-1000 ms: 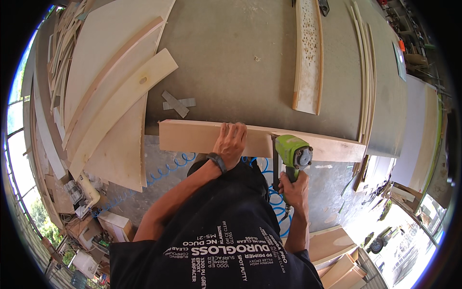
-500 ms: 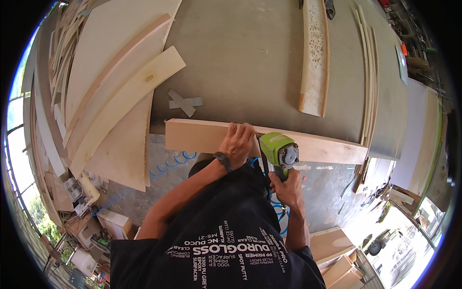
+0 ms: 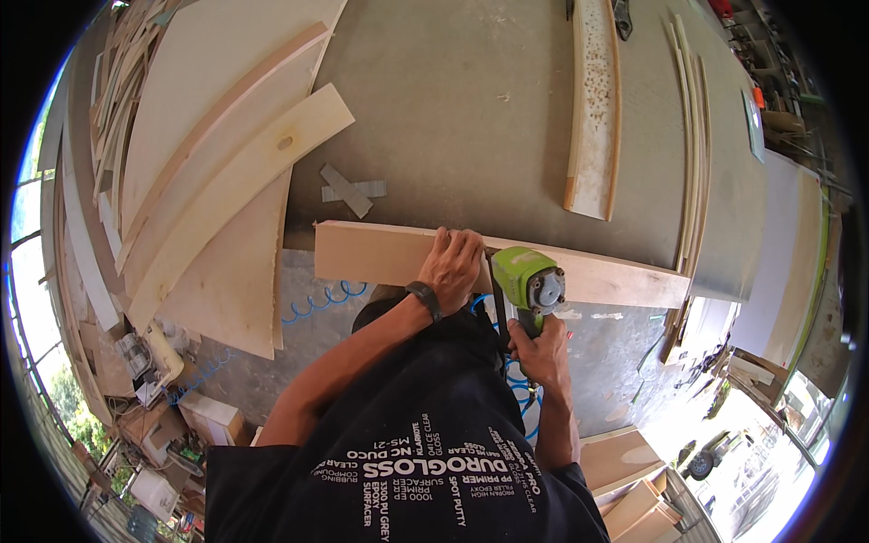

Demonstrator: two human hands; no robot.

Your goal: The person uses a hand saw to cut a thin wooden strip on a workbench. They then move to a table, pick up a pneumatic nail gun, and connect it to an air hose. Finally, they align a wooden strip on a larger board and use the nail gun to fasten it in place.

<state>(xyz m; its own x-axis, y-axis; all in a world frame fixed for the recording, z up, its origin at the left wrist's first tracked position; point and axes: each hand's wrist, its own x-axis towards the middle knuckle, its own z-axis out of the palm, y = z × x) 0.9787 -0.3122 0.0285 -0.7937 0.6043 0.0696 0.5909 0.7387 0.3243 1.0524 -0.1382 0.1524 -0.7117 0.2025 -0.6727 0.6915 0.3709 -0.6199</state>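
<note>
A long pale wooden board stands on edge along the near side of the worktable. My left hand is closed over its top edge, fingers bent across the far side. In my right hand is a green and black air nail gun, gripped by its handle. Its nose end is against or very near the board, just right of my left hand; the exact contact is hidden. Two grey strips, crossed on the tabletop beyond the board, look like nail strips.
Curved plywood pieces lie at the left, beside a heap of thin offcuts. A shallow wooden channel with small chips in it and thin strips lie on the table's right half. A blue coiled air hose hangs below.
Almost nothing has changed. The view has shifted very slightly; both hands keep their grip, and the nail gun stays at the same spot on the board.
</note>
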